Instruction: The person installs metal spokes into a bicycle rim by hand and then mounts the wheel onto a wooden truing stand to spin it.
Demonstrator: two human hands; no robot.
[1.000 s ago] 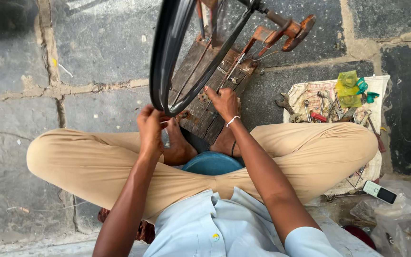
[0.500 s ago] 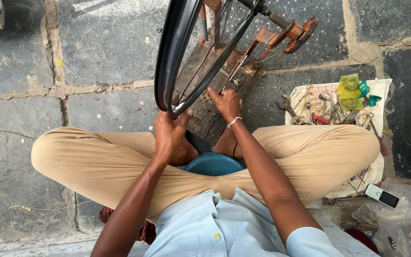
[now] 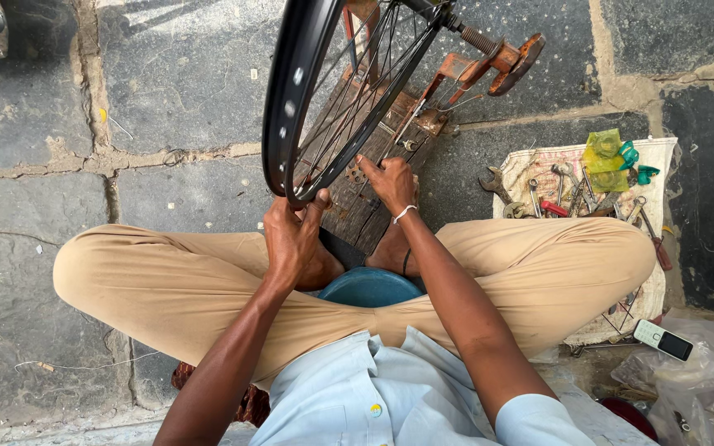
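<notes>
Two hands work the black metal bicycle wheel rim [image 3: 291, 99], standing upright on a rusty wooden truing stand [image 3: 390, 157] so it can spin | left hand [image 3: 291, 239] clasps the rim's lower edge, steadying it | right hand [image 3: 390, 182] pinches among the thin steel spokes [image 3: 365, 83] | spanners on white cloth [image 3: 663, 153], within reach beside the knee

black bicycle wheel rim [image 3: 291, 99]: stands upright on edge, seen nearly edge-on, valve and spoke holes along its outer face. thin metal spokes [image 3: 357, 91] run to a hub at the top edge. lowest part sits over a worn wooden stand [image 3: 373, 157].
</notes>
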